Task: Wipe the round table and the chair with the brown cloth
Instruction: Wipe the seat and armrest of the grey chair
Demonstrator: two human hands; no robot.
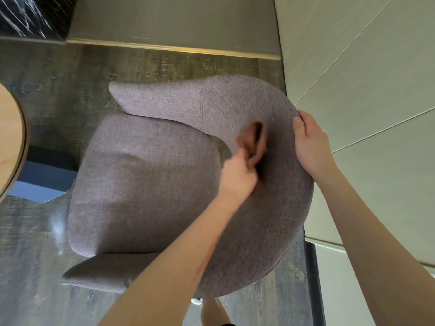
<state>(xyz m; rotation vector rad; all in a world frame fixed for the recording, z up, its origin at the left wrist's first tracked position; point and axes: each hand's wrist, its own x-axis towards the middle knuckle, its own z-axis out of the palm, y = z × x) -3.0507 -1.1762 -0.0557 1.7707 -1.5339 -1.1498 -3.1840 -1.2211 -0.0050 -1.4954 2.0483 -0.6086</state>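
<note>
Left hand (237, 177) clenched around the brown cloth (253, 143), pressing it against the inner face of the chair's curved backrest; hand and cloth both blurred. Right hand (312, 143) grasping the outer top edge of the backrest, thumb over the rim, fingers wrapped down the far side. Chair (146, 182) seen from above: grey-mauve woven upholstery, wide seat cushion, backrest sweeping round into two low arms. Chair stands on a dark wood-grain floor (58, 78), close beside a pale panelled wall (364, 67) on the right. Round table (11, 142) shows only as a light wooden arc with a darker rim at the left frame edge, well apart from the chair.
</note>
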